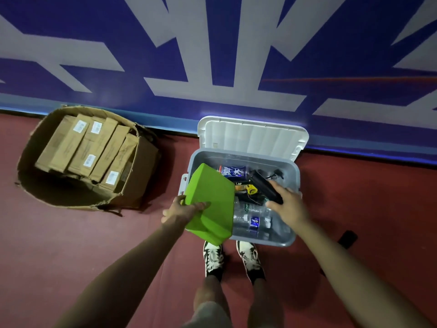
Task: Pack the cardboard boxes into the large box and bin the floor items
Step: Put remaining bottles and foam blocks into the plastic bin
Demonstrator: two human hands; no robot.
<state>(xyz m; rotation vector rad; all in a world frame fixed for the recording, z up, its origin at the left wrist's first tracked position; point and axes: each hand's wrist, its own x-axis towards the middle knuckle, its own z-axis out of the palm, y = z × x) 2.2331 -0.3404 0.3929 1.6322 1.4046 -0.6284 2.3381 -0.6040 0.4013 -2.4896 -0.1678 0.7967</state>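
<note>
A grey plastic bin (pixel 294 171) stands on the floor in front of my feet, its white lid (pixel 253 136) tipped back against the wall. Plastic bottles (pixel 254 217), a blue can (pixel 233 172) and small dark items lie inside. My left hand (pixel 183 210) grips a green foam block (pixel 210 202), tilted over the bin's left rim. Over the middle of the bin, my right hand (pixel 287 204) grips a black cylindrical object (pixel 266 189). To the left, a large torn cardboard box (pixel 142 166) holds several flat cardboard boxes (pixel 87 147) with white labels.
The floor is dark red mat. A blue and white wall runs close behind the bin and the large box. A small black object (pixel 347 237) lies on the floor right of the bin. My two shoes (pixel 233 259) stand just below the bin.
</note>
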